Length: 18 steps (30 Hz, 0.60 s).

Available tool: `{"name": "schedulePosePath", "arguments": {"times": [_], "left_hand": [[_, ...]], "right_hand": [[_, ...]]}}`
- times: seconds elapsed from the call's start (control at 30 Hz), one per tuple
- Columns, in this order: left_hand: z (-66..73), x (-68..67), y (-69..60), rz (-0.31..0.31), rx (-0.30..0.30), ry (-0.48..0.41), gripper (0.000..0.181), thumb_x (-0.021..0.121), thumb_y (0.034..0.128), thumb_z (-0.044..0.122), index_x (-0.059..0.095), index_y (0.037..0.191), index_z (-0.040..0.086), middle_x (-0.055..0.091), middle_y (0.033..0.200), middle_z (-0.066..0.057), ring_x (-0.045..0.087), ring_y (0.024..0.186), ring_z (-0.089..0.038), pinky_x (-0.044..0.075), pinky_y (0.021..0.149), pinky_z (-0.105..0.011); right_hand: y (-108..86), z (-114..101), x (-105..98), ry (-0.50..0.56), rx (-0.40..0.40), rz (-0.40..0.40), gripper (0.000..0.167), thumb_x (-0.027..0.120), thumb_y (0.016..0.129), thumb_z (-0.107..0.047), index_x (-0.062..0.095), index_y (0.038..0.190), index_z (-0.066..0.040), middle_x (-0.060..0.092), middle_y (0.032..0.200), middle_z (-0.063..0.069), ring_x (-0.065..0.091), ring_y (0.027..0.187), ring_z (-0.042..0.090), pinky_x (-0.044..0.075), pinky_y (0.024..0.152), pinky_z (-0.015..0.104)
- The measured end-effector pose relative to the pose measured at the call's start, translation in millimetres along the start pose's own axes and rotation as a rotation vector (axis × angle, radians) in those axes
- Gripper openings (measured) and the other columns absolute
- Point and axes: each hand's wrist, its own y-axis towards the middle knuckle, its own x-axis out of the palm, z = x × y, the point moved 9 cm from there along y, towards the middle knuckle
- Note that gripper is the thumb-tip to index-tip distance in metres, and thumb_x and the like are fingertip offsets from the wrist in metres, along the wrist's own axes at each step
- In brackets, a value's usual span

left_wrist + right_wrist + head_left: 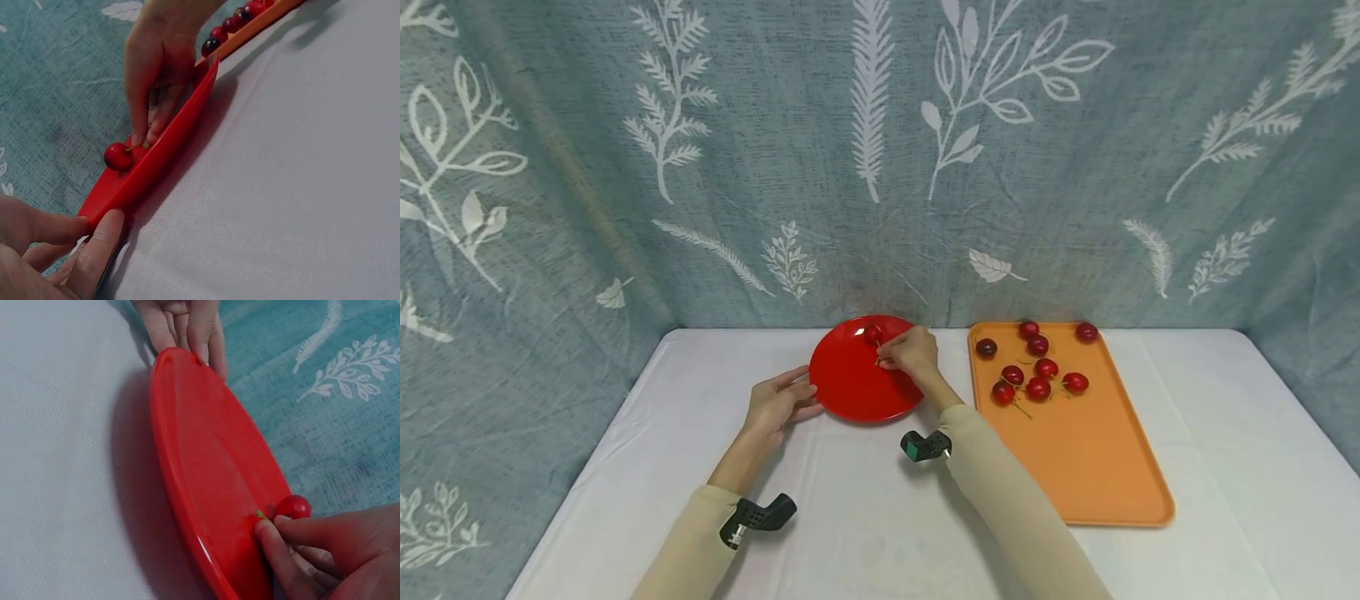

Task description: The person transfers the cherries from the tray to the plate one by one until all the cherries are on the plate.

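Observation:
A round red plate (850, 383) lies on the white table. My left hand (773, 402) grips its left rim, with thumb and fingers at the edge, as the left wrist view shows. Over the plate, my right hand (916, 354) pinches the green stem of a red cherry (872, 334) between thumb and fingertips. The cherry (292, 507) hangs out beyond those fingertips, near the plate's far side. Whether it touches the plate, I cannot tell. No other cherry shows on the plate.
To the right lies an orange tray (1108, 467) with several red and dark cherries (1038, 389) in its far half, some with stems. My right forearm crosses the tray's left edge. A patterned blue-green cloth (820, 167) hangs behind the table (850, 517).

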Motion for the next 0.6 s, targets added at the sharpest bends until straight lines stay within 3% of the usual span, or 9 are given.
{"name": "schedulePosePath", "arguments": {"times": [0.33,0.6], "left_hand": [[-1.7,1.4,0.4,-0.008,-0.002,-0.025,0.051,0.056,0.0965,-0.001,0.041,0.146,-0.003,0.051,0.137,-0.029,0.070,0.078,-0.012,0.060,0.074,-0.027],[-2.0,1.1,0.5,0.001,-0.005,-0.015,0.051,0.055,0.0975,0.001,0.041,0.146,-0.001,0.050,0.138,-0.029,0.070,0.079,-0.013,0.060,0.074,-0.028]], "right_hand": [[-1.4,-0.2,-3.2,-0.058,-0.031,0.029,0.014,0.076,0.083,-0.002,0.075,0.088,0.011,0.072,0.078,0.020,0.070,0.057,0.016,0.057,0.055,0.018],[-3.0,1.7,-3.3,-0.019,0.004,0.011,0.019,0.075,0.085,-0.004,0.073,0.094,0.012,0.073,0.082,0.021,0.069,0.056,0.015,0.057,0.054,0.020]]}}
